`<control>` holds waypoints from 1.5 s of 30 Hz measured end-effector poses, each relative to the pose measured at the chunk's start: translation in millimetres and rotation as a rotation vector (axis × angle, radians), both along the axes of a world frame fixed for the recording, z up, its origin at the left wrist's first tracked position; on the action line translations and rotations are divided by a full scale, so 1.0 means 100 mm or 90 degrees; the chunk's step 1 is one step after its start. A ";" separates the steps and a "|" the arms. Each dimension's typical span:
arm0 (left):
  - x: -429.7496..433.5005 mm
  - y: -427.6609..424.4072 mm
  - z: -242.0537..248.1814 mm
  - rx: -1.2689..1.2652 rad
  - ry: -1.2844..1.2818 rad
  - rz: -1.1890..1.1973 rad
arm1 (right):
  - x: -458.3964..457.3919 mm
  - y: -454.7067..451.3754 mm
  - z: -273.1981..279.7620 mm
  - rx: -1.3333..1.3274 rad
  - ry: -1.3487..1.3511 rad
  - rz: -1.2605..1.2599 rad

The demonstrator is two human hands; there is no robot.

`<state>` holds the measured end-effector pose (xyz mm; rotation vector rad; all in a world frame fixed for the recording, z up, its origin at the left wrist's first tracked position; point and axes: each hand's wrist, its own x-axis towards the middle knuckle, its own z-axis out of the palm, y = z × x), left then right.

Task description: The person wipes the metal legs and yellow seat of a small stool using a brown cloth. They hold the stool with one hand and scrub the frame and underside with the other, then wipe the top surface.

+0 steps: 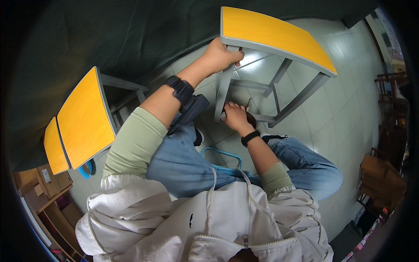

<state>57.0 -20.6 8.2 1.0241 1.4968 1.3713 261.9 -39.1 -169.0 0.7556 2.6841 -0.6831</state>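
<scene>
A stool (pixel 275 36) with a yellow wood-look seat and a grey frame stands tilted in view before me. My left hand (pixel 225 56) is wrapped around the top of its near left leg, just under the seat's edge. Lower down, my right hand (pixel 235 115) grips the frame at the foot of that same leg, by the lower crossbar; its fingertips are partly hidden. Close beside the right hand, partly behind it, lies a brown rounded thing (pixel 251 120) on the floor; what it is cannot be told.
Two more yellow-topped pieces, a larger one (pixel 85 118) and a smaller one (pixel 55 147), stand at the left. Light-blue tubing (pixel 222 151) shows between my legs. Dark cloth (pixel 98 32) hangs behind. Cardboard boxes (pixel 49 180) are at lower left, brown furniture (pixel 383 177) at right.
</scene>
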 end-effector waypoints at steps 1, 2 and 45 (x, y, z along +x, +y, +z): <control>0.01 -0.01 0.00 0.008 -0.013 0.013 | -0.02 0.05 -0.03 -0.013 -0.028 0.015; 0.01 -0.01 -0.01 -0.004 -0.018 0.015 | 0.00 0.06 -0.05 -0.017 -0.045 0.026; 0.15 -0.06 -0.14 0.101 -0.053 0.181 | 0.73 -0.38 -0.27 0.127 0.098 -0.131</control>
